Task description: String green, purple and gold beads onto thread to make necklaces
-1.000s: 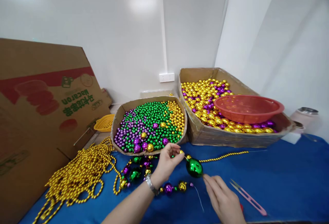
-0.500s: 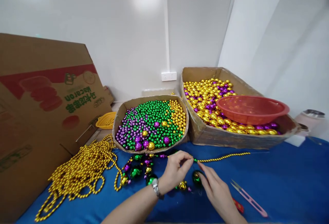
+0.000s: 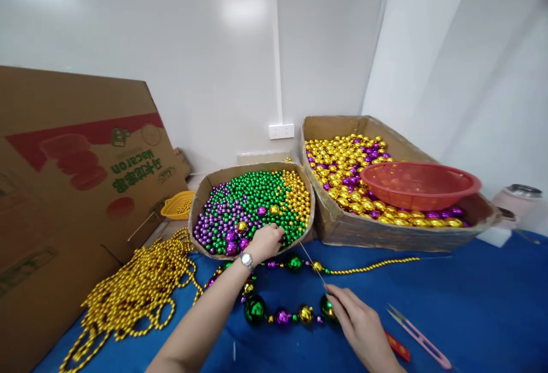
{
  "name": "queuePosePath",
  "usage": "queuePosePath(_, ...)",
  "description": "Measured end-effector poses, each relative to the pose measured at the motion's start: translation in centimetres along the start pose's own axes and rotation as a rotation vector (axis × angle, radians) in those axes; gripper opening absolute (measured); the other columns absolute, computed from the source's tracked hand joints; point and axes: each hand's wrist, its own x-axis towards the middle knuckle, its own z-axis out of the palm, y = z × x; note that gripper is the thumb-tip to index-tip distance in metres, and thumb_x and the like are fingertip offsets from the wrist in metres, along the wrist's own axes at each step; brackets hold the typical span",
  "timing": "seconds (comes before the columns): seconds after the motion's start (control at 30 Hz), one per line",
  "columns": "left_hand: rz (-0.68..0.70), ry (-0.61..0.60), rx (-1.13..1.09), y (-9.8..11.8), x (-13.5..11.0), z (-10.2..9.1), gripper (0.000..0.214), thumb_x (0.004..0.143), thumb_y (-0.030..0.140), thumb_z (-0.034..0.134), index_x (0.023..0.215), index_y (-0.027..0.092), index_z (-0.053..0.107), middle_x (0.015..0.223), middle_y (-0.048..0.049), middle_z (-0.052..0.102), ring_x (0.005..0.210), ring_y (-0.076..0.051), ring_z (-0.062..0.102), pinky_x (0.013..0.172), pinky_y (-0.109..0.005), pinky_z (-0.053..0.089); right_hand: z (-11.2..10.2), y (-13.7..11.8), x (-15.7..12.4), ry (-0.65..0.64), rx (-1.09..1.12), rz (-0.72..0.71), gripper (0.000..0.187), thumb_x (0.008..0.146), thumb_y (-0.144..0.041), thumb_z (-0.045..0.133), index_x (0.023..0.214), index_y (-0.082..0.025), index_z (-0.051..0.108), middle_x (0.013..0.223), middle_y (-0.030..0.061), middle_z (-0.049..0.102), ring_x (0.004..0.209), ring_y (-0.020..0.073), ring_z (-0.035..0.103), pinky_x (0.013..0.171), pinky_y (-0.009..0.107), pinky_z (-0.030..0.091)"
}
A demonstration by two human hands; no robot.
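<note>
My left hand [image 3: 268,240] reaches into a cardboard box [image 3: 252,166] of small green, purple and gold beads [image 3: 261,187]. Its fingers are bent together among the green beads, with the tips partly hidden. My right hand [image 3: 353,319] pinches a thin, straight, pale thread [image 3: 312,263] that slants up to the left; it could also be a needle. Beside its fingers lies a large green ball bead [image 3: 329,307]. A strung bead garland [image 3: 282,317] of green, purple and gold balls curves over the blue cloth, joined to a string of small gold beads [image 3: 377,264].
Gold bead strings [image 3: 141,287] are heaped at left beside a large carton [image 3: 81,190] and a yellow basket [image 3: 177,204]. A bigger box [image 3: 363,236] of gold and purple balls holds a red basket [image 3: 422,184]. Pink thread snips [image 3: 422,339] lie at right on the blue cloth [image 3: 479,304].
My left hand has left the garland and moved up and left into the bead box. My right hand stays low, now with the thread slanting from its fingers. More of the garland shows.
</note>
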Motion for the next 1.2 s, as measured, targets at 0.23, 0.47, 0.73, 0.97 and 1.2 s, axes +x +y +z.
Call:
queuePosePath(0.23, -0.246, 0.057, -0.877, 2.0, -2.5, 1.7, 0.023, 0.072, 0.032, 0.069, 0.087, 0.019, 0.057, 0.080, -0.0019, 0.063, 0.074, -0.018, 0.064, 0.078, -0.039, 0.051, -0.1, -1.1, -0.1, -0.015, 0.030, -0.049, 0.028, 0.095, -0.032, 0.040, 0.106, -0.021, 0.064, 0.093, 0.0073, 0.072, 0.082, 0.0184, 0.069, 0.070, 0.026, 0.056)
queuePosePath(0.47, -0.327, 0.066, -1.120, 3.0, -4.5, 2.9, 0.025, 0.072, 0.029, 0.072, 0.088, 0.014, 0.062, 0.083, -0.0044, 0.066, 0.085, -0.022, 0.067, 0.086, -0.039, 0.051, -0.5, -1.6, 0.1, 0.023, 0.021, -0.087, 0.027, 0.094, -0.029, 0.041, 0.104, -0.022, 0.064, 0.089, 0.0053, 0.071, 0.076, 0.0165, 0.069, 0.065, 0.024, 0.055)
queuePosePath(0.73, -0.330, 0.108, -1.147, 2.9, -4.9, 3.4, 0.024, 0.070, 0.029, 0.074, 0.084, 0.015, 0.060, 0.081, -0.0022, 0.066, 0.087, -0.022, 0.067, 0.091, -0.042, 0.049, -0.6, -1.5, 0.0, 0.001, -0.013, -0.094, 0.028, 0.095, -0.029, 0.039, 0.104, -0.021, 0.064, 0.088, 0.0062, 0.071, 0.076, 0.0166, 0.069, 0.065, 0.024, 0.055)
queuePosePath(0.97, -0.299, 0.142, -1.237, 2.5, -5.1, 3.9, 0.019, 0.070, 0.027, 0.074, 0.076, 0.015, 0.061, 0.081, -0.0011, 0.066, 0.088, -0.021, 0.066, 0.095, -0.043, 0.047, -0.6, -1.7, 0.1, 0.025, -0.021, -0.104, 0.027, 0.095, -0.029, 0.039, 0.103, -0.022, 0.064, 0.090, 0.0051, 0.072, 0.080, 0.0179, 0.070, 0.068, 0.026, 0.055)
queuePosePath(1.2, -0.305, 0.135, -1.293, 2.1, -5.3, 4.2, 0.019, 0.071, 0.028, 0.073, 0.076, 0.015, 0.060, 0.080, -0.0005, 0.066, 0.091, -0.022, 0.066, 0.094, -0.039, 0.048, -0.5, -1.5, 0.0, 0.008, 0.016, -0.093, 0.026, 0.095, -0.026, 0.039, 0.104, -0.020, 0.063, 0.086, 0.0055, 0.070, 0.074, 0.0161, 0.069, 0.064, 0.023, 0.054)
